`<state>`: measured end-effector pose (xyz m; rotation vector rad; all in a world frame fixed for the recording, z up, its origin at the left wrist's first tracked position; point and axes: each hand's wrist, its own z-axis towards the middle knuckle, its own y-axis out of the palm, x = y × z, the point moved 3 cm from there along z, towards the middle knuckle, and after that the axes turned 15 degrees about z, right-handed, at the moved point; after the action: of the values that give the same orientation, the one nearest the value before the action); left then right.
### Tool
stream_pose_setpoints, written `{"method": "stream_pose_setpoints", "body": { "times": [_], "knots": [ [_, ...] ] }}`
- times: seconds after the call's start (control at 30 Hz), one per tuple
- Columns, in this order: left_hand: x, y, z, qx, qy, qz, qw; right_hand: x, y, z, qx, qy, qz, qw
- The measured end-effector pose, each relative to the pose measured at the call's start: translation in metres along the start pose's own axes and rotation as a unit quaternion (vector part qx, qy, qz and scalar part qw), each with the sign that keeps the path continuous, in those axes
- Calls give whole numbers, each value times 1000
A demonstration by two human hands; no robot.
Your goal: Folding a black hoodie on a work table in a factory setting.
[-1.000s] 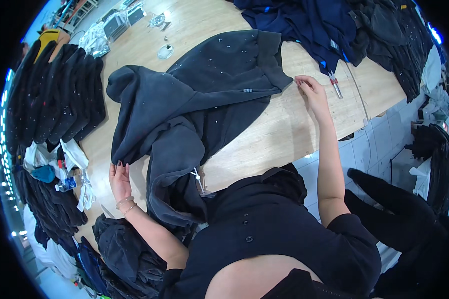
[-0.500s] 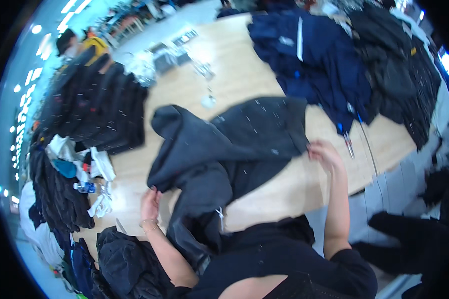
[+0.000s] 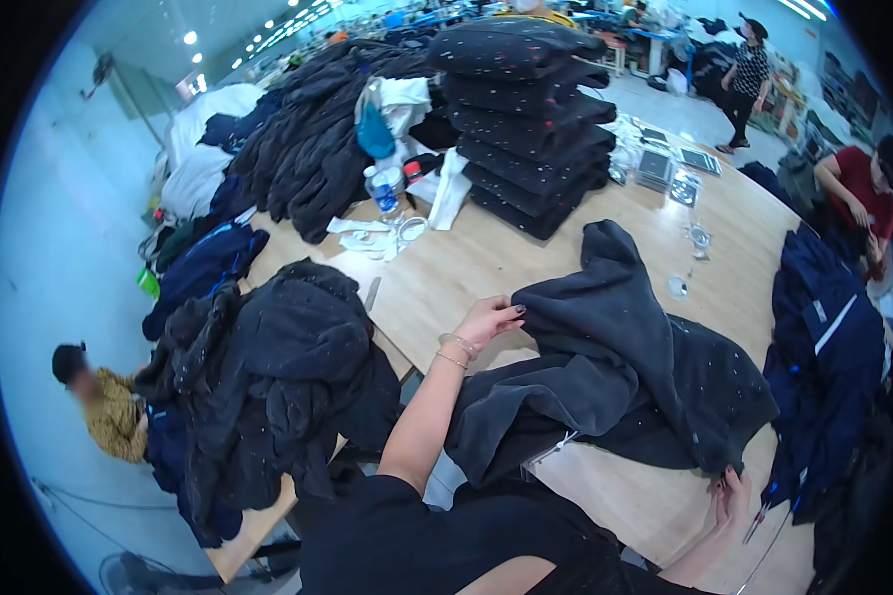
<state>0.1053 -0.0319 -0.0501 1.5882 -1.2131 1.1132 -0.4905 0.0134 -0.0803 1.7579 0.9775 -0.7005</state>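
A black garment [image 3: 610, 347] flecked with white lint lies loosely spread and folded over itself on the wooden table in front of me. My left hand [image 3: 488, 322] pinches its upper left edge between thumb and fingers, lifting the cloth slightly. At the opposite, lower right corner, the fingertips of my right hand [image 3: 732, 501] are closed on the fabric's edge. A white cord [image 3: 554, 448] pokes out from under the near fold. What kind of garment it is, I cannot tell, since the folds hide its shape.
A tall stack of folded black garments [image 3: 526, 129] stands at the back. Black clothes [image 3: 278, 367] are heaped at the left, navy garments [image 3: 829, 347] at the right. A water bottle [image 3: 382, 188] and small scissors [image 3: 756, 523] lie on the table [image 3: 437, 273]. Several other people are around.
My view has swung to the left, bringing the left heap and the stack further into sight. Both hands keep their hold on the garment, whose folds have shifted.
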Motion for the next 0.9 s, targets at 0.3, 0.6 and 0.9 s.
{"method": "stream_pose_setpoints", "body": {
  "times": [0.3,0.6,0.9],
  "knots": [
    [256,54,-14,76,398,100,909,-281,40,-17,30,-485,-136,864],
    [366,36,-85,88,440,231,863,-370,12,-56,-51,-399,-101,910],
    [276,-2,-176,93,444,93,886,-196,123,-144,-166,-261,150,939]
  ]
}}
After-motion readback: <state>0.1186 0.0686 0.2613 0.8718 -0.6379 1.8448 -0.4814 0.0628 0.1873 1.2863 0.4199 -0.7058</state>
